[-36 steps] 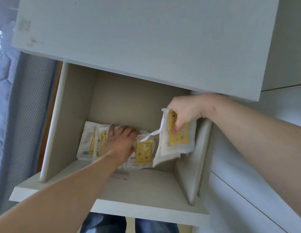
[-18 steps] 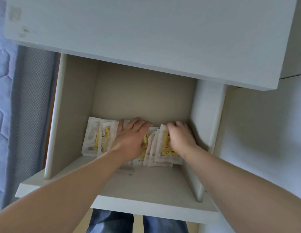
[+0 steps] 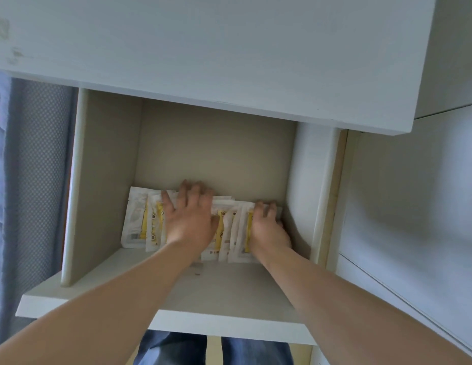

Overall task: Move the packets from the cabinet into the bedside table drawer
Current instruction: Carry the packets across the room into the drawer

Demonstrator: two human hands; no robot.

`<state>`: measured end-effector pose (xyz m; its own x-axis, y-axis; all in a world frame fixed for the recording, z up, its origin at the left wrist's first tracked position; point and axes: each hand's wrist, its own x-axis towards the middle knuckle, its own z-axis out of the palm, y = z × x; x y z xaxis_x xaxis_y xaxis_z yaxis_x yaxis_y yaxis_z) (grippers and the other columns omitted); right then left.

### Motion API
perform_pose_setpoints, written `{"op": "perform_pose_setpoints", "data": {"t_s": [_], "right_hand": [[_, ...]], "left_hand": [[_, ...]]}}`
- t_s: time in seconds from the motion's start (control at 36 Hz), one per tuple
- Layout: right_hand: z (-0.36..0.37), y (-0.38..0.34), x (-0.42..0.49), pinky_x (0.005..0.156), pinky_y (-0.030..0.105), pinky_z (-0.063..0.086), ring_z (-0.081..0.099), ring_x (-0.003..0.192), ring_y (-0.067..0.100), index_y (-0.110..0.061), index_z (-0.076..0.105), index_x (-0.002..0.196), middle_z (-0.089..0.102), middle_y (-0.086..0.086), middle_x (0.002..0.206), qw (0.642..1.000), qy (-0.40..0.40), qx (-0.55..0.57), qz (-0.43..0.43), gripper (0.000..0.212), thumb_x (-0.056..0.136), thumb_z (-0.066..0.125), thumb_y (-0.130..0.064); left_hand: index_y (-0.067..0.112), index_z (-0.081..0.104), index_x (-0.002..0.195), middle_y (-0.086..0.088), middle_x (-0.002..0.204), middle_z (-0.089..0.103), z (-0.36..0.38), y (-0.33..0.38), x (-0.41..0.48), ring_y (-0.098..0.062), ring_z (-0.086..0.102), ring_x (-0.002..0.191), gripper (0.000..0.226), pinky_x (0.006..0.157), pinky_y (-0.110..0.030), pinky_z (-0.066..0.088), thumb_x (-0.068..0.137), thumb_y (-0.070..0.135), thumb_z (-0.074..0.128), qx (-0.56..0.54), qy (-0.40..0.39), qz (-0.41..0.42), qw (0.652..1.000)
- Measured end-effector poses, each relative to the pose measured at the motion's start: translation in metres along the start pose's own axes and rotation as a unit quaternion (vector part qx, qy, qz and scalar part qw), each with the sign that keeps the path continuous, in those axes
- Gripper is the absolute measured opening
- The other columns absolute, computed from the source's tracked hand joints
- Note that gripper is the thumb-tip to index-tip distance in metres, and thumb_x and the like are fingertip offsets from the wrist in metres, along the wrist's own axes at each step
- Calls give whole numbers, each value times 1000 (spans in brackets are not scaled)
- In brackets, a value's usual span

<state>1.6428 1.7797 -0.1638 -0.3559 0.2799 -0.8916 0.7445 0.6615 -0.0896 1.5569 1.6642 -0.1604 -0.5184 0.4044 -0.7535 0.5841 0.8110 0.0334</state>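
White packets [image 3: 136,217] line the drawer [image 3: 103,180], left hand [image 3: 191,219] pressing, right hand [image 3: 266,230] gripping.

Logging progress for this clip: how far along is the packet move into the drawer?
Done: a row of white-and-yellow flat packets already lies in the open white drawer. In hand: the left hand presses flat on the row; the right hand has fingers bent over the rightmost ones, grip unclear. Left: no packets show outside the drawer, so how many remain cannot be told.

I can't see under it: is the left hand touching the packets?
Touching. The head view shows the left hand lying flat on the packets, fingers spread across them.
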Motion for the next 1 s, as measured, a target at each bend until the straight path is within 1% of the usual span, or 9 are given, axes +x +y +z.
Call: {"op": "perform_pose_setpoints", "data": {"t_s": [0.14, 0.22, 0.31, 0.47, 0.56, 0.72, 0.89, 0.94, 1.0], "right_hand": [[10, -3, -5, 101, 39, 38, 29, 134, 39, -12, 1, 149, -9, 16, 156, 997, 29, 69, 12, 73, 93, 45, -1], [12, -3, -6, 100, 38, 38, 33, 131, 38, -13, 2, 149, -9, 15, 156, 995, 38, 87, 19, 72, 93, 46, -4], [13, -2, -7, 98, 38, 40, 33, 131, 38, -15, 2, 149, -9, 14, 156, 994, 41, 96, 18, 73, 93, 48, -6], [17, -8, -7, 95, 38, 45, 32, 132, 39, -18, 1, 150, -12, 13, 156, 993, 39, 109, 29, 79, 91, 51, -5], [24, -14, -6, 97, 36, 44, 36, 130, 39, -18, 2, 150, -9, 15, 156, 993, 43, 108, 37, 78, 90, 50, -4], [35, -24, -4, 104, 35, 37, 32, 134, 38, -20, -1, 150, -12, 13, 156, 993, 28, 109, 45, 78, 93, 49, -5], [37, -28, -2, 103, 36, 39, 36, 130, 39, -19, -1, 150, -13, 13, 156, 995, 29, 84, 49, 82, 91, 55, -7], [36, -28, -2, 102, 36, 39, 36, 131, 38, -18, 0, 150, -11, 12, 157, 996, 36, 72, 44, 82, 91, 55, -8], [33, -25, -3, 101, 36, 40, 29, 136, 35, -20, 1, 150, -9, 10, 157, 996, 43, 62, 37, 78, 93, 53, -9]], "left_hand": [[19, -1, 150, 2, 159, -2, 6, -14, 0, -21, -12, 146, 62, 116, -41, -7, 100, 39, 29, -10, -57, 80, 995], [21, 1, 150, 3, 159, 1, 3, -17, 1, -19, -9, 146, 62, 116, -45, -6, 99, 38, 31, 9, -36, 87, 996], [21, 1, 150, 0, 158, 0, 3, -25, 0, -24, -8, 146, 66, 115, -49, -4, 97, 43, 34, 16, -34, 36, 999], [20, -1, 151, 1, 159, 5, 2, -41, -1, -19, -1, 146, 68, 117, -45, 1, 98, 40, 37, 51, -38, 54, 996], [23, 0, 150, 3, 158, 6, -2, -41, 0, -19, 3, 146, 68, 117, -46, 2, 98, 37, 40, 58, -44, 55, 996], [31, 7, 149, 6, 150, 20, -9, -46, 1, -20, 16, 140, 68, 113, -55, 11, 95, 34, 48, 50, -43, 52, 996], [38, 15, 147, 4, 138, 33, -10, -58, 7, -20, 32, 128, 70, 105, -45, 27, 92, 14, 50, 79, -23, 64, 995], [39, 17, 147, 4, 135, 36, -9, -62, 7, -20, 34, 125, 71, 104, -42, 28, 91, 11, 50, 85, -14, 69, 994], [38, 16, 147, 4, 137, 34, -10, -61, 7, -20, 31, 128, 71, 108, -43, 24, 90, 11, 48, 78, -18, 71, 994]]}}
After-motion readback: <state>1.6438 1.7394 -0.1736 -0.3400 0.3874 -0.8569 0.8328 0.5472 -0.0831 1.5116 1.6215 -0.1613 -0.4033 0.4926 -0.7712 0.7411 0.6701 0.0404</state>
